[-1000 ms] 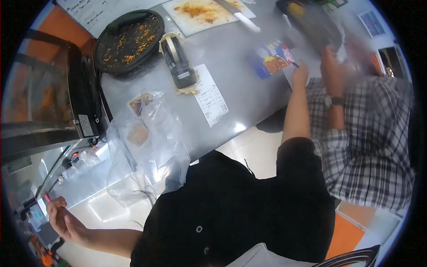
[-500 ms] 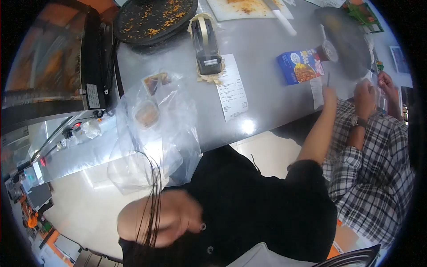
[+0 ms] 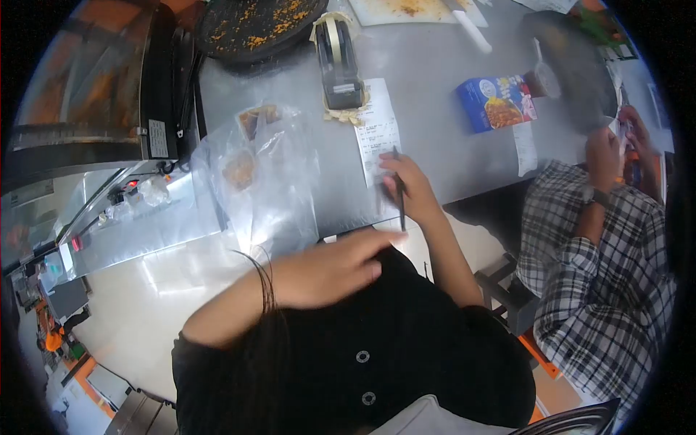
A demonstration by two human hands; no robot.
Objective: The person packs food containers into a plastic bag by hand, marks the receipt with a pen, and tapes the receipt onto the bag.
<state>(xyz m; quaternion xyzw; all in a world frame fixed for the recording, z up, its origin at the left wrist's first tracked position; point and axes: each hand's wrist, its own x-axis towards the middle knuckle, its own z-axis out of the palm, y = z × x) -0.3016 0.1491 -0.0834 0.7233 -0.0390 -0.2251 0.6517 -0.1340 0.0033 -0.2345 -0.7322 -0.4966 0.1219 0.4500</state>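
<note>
My right hand [image 3: 412, 190] is closed around a dark pen [image 3: 402, 206] at the lower end of a long printed receipt [image 3: 375, 109]. Stretched across the front of my black shirt, my left hand [image 3: 330, 270] is slightly blurred, its fingers extended and nothing seen in it. Its fingertips come close to the pen's lower end; whether they touch it I cannot tell. The receipt's upper part lies beside and under a tape dispenser [image 3: 342, 94]. Left of it, a clear plastic bag [image 3: 283, 170] with food containers inside rests at the counter's edge.
To the right are a blue food box [image 3: 498, 104], a second receipt [image 3: 525, 148] and a large dark pan [image 3: 576, 69]. A knife [image 3: 471, 32] lies on a cutting board [image 3: 406, 11]. A black round tray [image 3: 261, 43] sits back left. A co-worker in a plaid shirt [image 3: 573, 254] stands at right.
My right hand has moved left with the pen, from beside the blue box to the long receipt. My left hand has swung up and right from low over my shirt.
</note>
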